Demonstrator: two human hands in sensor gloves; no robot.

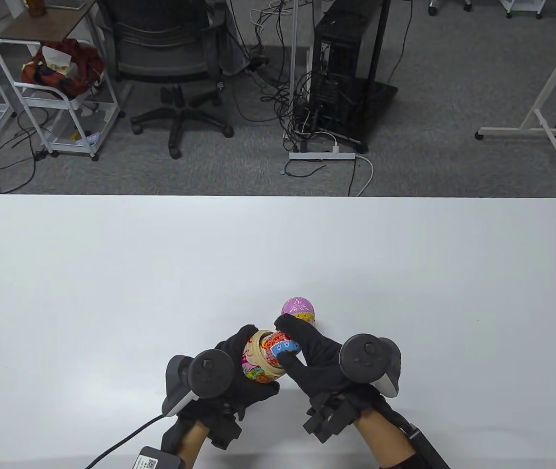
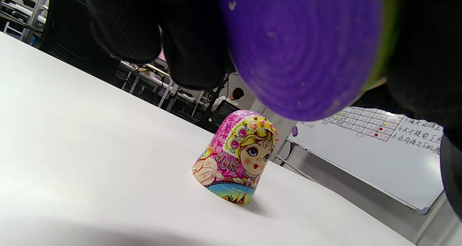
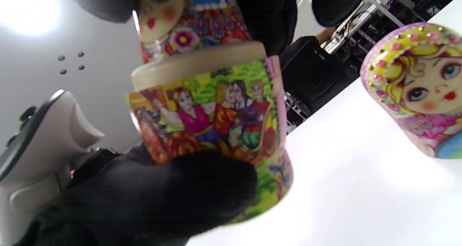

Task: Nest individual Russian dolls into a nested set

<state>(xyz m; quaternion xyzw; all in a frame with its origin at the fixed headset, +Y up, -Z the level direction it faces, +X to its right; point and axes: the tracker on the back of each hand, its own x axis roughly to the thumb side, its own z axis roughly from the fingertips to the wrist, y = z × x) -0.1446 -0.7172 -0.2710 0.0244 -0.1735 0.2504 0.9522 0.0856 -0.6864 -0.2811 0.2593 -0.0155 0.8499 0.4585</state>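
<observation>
Table view. White table (image 1: 112, 273) fills the lower half of the frame. Left hand (image 1: 231, 376), lower centre, grips the large doll's bottom half (image 1: 257, 364), tilted with its pale wooden rim facing right. Right hand (image 1: 319, 361), just right of it, pinches a smaller red-and-blue doll (image 1: 281, 345) whose lower end sits in the open rim of that bottom half. The large doll's pink top half (image 1: 298, 310) stands on the table just above the right hand's fingertips, apart from the other pieces.

Left wrist view. Purple underside of the bottom half (image 2: 303, 47) takes up the upper centre and right, with black gloved fingers (image 2: 191, 40) wrapped beside it at upper left. The pink top half (image 2: 238, 157), face painted toward the camera, stands on its open end on the table (image 2: 72, 148) at centre frame.

Right wrist view. Bottom half (image 3: 213, 130), painted with figures, at centre frame, held from below by a dark gloved finger (image 3: 213, 188). The smaller doll (image 3: 187, 18), face visible, goes into its rim at upper centre. Pink top half (image 3: 418, 91) at right edge, resting on the table (image 3: 343, 188).
</observation>
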